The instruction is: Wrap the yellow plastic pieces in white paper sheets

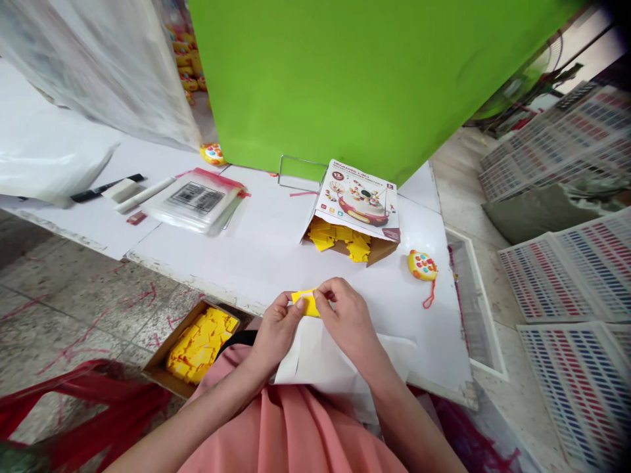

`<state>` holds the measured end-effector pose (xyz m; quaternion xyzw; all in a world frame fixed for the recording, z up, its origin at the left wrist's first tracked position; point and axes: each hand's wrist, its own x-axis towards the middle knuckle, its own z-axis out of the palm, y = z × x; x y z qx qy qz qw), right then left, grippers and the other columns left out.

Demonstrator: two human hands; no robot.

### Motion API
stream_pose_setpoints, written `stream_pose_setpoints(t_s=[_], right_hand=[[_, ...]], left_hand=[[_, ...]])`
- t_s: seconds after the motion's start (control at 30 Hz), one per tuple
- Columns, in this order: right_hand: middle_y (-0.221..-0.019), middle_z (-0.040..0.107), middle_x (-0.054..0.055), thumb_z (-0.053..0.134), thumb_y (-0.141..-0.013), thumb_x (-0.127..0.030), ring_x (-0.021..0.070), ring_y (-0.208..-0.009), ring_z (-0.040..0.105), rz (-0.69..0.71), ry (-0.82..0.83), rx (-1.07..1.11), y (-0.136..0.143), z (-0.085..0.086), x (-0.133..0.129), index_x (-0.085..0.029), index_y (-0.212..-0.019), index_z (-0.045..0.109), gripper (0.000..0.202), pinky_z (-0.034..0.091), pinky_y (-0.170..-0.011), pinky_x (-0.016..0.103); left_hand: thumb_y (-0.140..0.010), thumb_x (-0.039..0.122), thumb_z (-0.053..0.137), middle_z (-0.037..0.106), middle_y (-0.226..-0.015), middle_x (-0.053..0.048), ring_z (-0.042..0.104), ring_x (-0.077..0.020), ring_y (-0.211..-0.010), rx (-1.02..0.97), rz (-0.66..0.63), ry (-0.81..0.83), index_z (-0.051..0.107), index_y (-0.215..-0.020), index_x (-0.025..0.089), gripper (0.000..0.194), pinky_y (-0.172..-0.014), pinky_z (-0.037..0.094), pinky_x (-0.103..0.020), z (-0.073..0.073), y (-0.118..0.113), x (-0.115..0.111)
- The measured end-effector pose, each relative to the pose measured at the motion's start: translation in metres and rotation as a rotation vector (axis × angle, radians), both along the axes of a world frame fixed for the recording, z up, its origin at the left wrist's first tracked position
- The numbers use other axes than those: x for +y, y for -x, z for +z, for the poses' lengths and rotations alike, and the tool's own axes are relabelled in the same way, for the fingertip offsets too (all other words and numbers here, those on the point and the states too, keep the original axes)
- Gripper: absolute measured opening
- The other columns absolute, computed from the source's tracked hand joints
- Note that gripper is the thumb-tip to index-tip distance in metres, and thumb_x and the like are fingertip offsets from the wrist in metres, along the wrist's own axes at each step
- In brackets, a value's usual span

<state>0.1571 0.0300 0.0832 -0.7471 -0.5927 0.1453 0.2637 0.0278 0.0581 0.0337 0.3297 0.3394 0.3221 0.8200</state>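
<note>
Near the table's front edge, my left hand (280, 330) pinches the left side of a small yellow piece (308, 303). My right hand (348, 323) is closed at the piece's right side, thumb and forefinger on it. A white sheet (315, 355) lies below both hands, over the table edge and my lap. Beyond them, an open printed box (359, 200) lies on the table with yellow pieces (340, 240) at its mouth. To the right lies a round yellow toy (422, 265) with coloured dots and a red loop.
Clear plastic bags (194, 200), a marker and white rolls lie on the table (217, 263) at left. A large green panel (315, 79) stands behind. A carton of yellow pieces (201, 345) sits low at left. Plastic crates (576, 263) stand at right.
</note>
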Motion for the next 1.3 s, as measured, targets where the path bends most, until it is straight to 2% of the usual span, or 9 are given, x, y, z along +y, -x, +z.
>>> stream_pose_setpoints(t_s=[0.4, 0.67, 0.8, 0.9, 1.03, 1.17, 1.3], right_hand=[[-0.079, 0.059, 0.001, 0.048, -0.084, -0.023, 0.0161, -0.077, 0.055, 0.023, 0.019, -0.007, -0.001, -0.002, 0.0, -0.021, -0.08, 0.052, 0.006, 0.043, -0.07, 0.027], [-0.079, 0.059, 0.001, 0.048, -0.084, -0.023, 0.0168, -0.078, 0.055, 0.016, -0.004, -0.036, 0.002, -0.002, -0.001, -0.021, -0.08, 0.05, 0.005, 0.042, -0.071, 0.028], [-0.078, 0.058, 0.002, 0.049, -0.081, -0.022, 0.0174, -0.077, 0.055, -0.04, -0.042, -0.041, 0.007, -0.007, -0.002, -0.021, -0.079, 0.049, 0.002, 0.042, -0.071, 0.029], [-0.079, 0.058, 0.002, 0.05, -0.079, -0.023, 0.0173, -0.076, 0.056, -0.09, -0.063, 0.037, 0.009, -0.013, -0.003, -0.021, -0.08, 0.049, 0.002, 0.043, -0.069, 0.029], [-0.076, 0.057, -0.001, 0.053, -0.077, -0.023, 0.0162, -0.07, 0.057, -0.18, -0.083, 0.201, 0.009, -0.017, -0.005, -0.021, -0.1, 0.046, 0.023, 0.045, -0.066, 0.028], [-0.08, 0.059, 0.002, 0.045, -0.084, -0.027, 0.0168, -0.076, 0.057, -0.111, -0.088, 0.228, 0.01, -0.014, -0.007, -0.02, -0.106, 0.048, 0.023, 0.045, -0.068, 0.029], [-0.087, 0.063, 0.004, 0.048, -0.084, -0.033, 0.0167, -0.077, 0.058, -0.072, -0.035, 0.24, 0.011, -0.017, -0.007, -0.021, -0.095, 0.055, 0.018, 0.045, -0.066, 0.027]], left_hand=[[-0.078, 0.039, 0.059, 0.061, -0.073, 0.003, 0.054, -0.0081, -0.058, 0.074, 0.02, -0.029, 0.052, -0.086, 0.017, 0.025, -0.056, 0.04, -0.019, 0.003, 0.001, 0.002], [-0.08, 0.039, 0.057, 0.06, -0.067, 0.004, 0.05, -0.0062, -0.051, 0.089, 0.041, -0.036, 0.052, -0.087, 0.017, 0.023, -0.051, 0.038, -0.017, -0.001, -0.001, 0.0], [-0.08, 0.038, 0.057, 0.06, -0.069, 0.004, 0.051, -0.0066, -0.054, 0.104, 0.106, -0.076, 0.053, -0.087, 0.017, 0.022, -0.052, 0.039, -0.017, 0.001, -0.003, -0.005], [-0.08, 0.037, 0.056, 0.06, -0.07, 0.004, 0.051, -0.0073, -0.056, 0.126, 0.136, -0.102, 0.054, -0.086, 0.017, 0.021, -0.053, 0.04, -0.017, 0.001, -0.004, -0.007], [-0.081, 0.037, 0.056, 0.062, -0.073, 0.003, 0.052, -0.0074, -0.057, 0.102, 0.136, -0.07, 0.053, -0.086, 0.018, 0.02, -0.055, 0.041, -0.018, 0.001, -0.004, -0.009], [-0.083, 0.035, 0.053, 0.063, -0.078, 0.002, 0.054, -0.0083, -0.062, 0.084, 0.125, -0.097, 0.052, -0.089, 0.018, 0.018, -0.058, 0.042, -0.018, 0.003, -0.005, -0.009], [-0.084, 0.033, 0.053, 0.064, -0.081, 0.0, 0.055, -0.0094, -0.068, 0.106, 0.125, -0.162, 0.053, -0.088, 0.017, 0.016, -0.063, 0.043, -0.019, 0.001, -0.005, -0.01]])
